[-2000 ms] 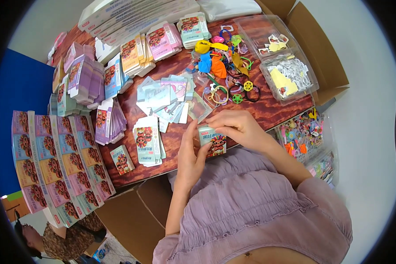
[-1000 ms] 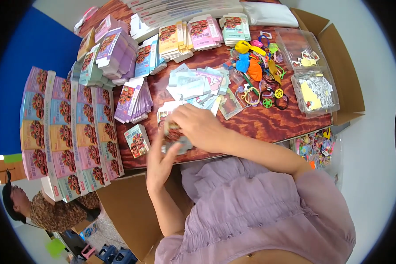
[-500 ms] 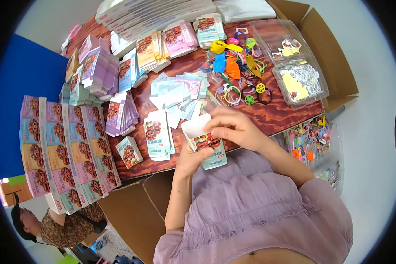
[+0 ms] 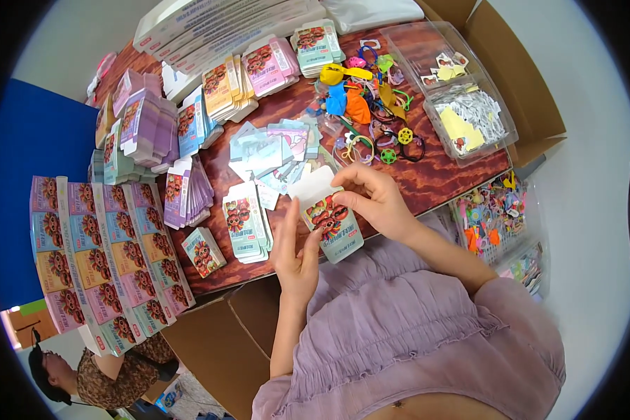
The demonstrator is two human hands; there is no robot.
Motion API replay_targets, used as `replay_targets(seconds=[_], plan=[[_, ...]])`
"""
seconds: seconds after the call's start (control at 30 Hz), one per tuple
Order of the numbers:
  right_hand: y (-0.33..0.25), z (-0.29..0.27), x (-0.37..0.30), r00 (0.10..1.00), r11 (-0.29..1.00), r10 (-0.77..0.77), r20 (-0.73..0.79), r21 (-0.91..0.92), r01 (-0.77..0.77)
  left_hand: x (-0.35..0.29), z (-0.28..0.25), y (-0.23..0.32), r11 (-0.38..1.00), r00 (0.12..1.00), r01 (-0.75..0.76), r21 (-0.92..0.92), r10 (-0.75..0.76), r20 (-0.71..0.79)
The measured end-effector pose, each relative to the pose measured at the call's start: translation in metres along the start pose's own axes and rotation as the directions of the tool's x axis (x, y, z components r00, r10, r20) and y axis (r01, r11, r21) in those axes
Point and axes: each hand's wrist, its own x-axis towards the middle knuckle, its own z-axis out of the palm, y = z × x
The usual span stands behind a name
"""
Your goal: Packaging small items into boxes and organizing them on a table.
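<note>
Carton [image 4: 329,220] raised slightly, white flap now opened upward; pinched by right hand [image 4: 374,199], steadied by half-open left hand [image 4: 297,245] fingers.

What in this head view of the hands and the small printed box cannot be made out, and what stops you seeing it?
- Inside of the small box: head view, its raised white flap and the right hand cover the opening.
- Left hand palm side: turned away, so its grip on the box is unclear.
- Small pieces in the clear tray: too small to identify.
- Bin of toys beside the table: partly hidden below the table edge.
</note>
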Motion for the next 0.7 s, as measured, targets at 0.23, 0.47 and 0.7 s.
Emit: replay_targets(seconds=[0.23, 0.47, 0.7], plan=[[0.002, -0.004, 0.000, 0.996, 0.979, -0.090, 0.009, -0.184, 0.091, 0.006, -0.011, 0.005, 0.978, 0.962, 0.195, -0.072, -0.176, 0.208], [0.004, -0.012, 0.000, 0.912, 0.825, -0.322, 0.253, -0.397, 0.401, 0.005, -0.004, 0.000, 0.928, 0.972, 0.213, -0.306, -0.169, 0.164], [0.002, -0.008, -0.004, 0.985, 0.980, 0.168, -0.027, -0.102, -0.170, 0.006, -0.002, 0.004, 0.944, 0.941, 0.263, -0.199, -0.205, 0.270]])
